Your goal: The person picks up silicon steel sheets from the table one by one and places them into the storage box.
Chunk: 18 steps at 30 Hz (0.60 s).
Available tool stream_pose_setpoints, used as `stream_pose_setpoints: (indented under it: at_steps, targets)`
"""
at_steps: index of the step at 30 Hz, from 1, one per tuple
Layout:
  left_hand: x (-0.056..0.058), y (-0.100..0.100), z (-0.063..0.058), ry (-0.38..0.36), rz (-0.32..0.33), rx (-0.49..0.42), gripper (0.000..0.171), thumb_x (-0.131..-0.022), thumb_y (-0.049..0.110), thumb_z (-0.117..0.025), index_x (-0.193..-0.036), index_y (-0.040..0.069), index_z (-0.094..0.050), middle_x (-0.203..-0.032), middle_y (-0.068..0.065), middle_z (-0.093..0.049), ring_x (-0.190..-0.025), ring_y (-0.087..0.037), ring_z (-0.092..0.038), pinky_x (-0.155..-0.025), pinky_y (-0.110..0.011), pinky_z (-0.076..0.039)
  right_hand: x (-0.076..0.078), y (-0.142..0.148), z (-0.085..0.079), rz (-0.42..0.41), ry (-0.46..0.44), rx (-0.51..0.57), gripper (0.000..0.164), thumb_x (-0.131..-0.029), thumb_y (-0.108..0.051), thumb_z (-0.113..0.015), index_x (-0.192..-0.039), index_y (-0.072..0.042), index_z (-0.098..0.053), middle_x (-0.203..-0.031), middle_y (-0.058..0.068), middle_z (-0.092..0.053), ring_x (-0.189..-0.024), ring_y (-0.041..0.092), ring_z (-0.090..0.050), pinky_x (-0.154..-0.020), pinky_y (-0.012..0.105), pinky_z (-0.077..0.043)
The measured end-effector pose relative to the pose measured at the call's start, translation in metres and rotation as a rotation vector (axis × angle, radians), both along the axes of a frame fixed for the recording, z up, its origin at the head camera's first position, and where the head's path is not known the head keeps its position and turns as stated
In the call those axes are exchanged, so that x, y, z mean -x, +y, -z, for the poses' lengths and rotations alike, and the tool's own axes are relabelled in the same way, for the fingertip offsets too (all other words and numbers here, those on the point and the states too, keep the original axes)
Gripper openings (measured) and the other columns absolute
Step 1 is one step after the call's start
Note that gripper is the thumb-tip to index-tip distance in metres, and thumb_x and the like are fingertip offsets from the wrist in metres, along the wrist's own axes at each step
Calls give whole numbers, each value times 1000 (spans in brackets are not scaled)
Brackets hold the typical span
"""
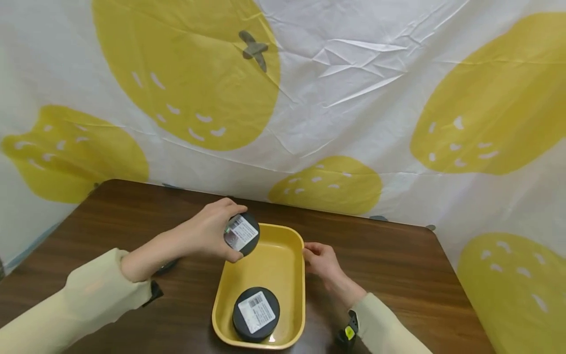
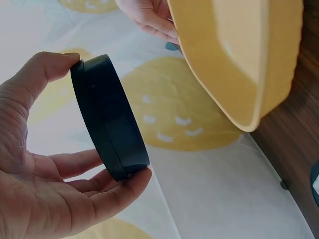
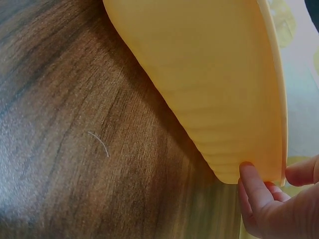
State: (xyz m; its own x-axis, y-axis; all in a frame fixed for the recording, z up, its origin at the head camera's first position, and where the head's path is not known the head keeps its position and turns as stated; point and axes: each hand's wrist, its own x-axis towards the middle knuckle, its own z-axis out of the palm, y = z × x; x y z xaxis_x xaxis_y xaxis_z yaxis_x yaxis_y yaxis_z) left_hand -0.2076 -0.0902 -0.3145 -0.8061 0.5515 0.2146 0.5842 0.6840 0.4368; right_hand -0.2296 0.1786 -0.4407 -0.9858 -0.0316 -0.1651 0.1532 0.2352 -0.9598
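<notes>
My left hand (image 1: pixel 212 228) grips a flat round black container (image 1: pixel 247 235) by its edge, thumb on one side and fingers on the other. A white printed label covers part of its face, tilted toward the head camera. It is held up by the far left corner of a deep yellow tray (image 1: pixel 283 265). In the tray's near end lies a second round black container (image 1: pixel 236 317), label up. My right hand (image 1: pixel 325 263) pinches the tray's right side near the far corner, with fingertips (image 3: pixel 247 172) against the outer wall and the thumb at the rim.
The tray stands on a dark wooden table (image 1: pixel 376 285). Another dark object (image 1: pixel 167 266) lies mostly hidden under my left forearm. Behind the table's far edge hangs a white cloth (image 1: pixel 345 98) with large yellow fruit prints.
</notes>
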Motion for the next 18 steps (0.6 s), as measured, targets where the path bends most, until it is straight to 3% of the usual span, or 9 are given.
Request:
stream_pose_setpoints:
  at_steps: [18]
  targets:
    - [10, 32, -6, -56, 25, 55, 78, -58, 22, -81, -123, -9, -53, -114, -19, -53, -96, -31, -51, -79, -38, -45, -3, 2, -3, -3, 1, 45, 28, -95, -4, -50, -114, 16, -55, -101, 19, -61, -80, 16, -61, -72, 37, -54]
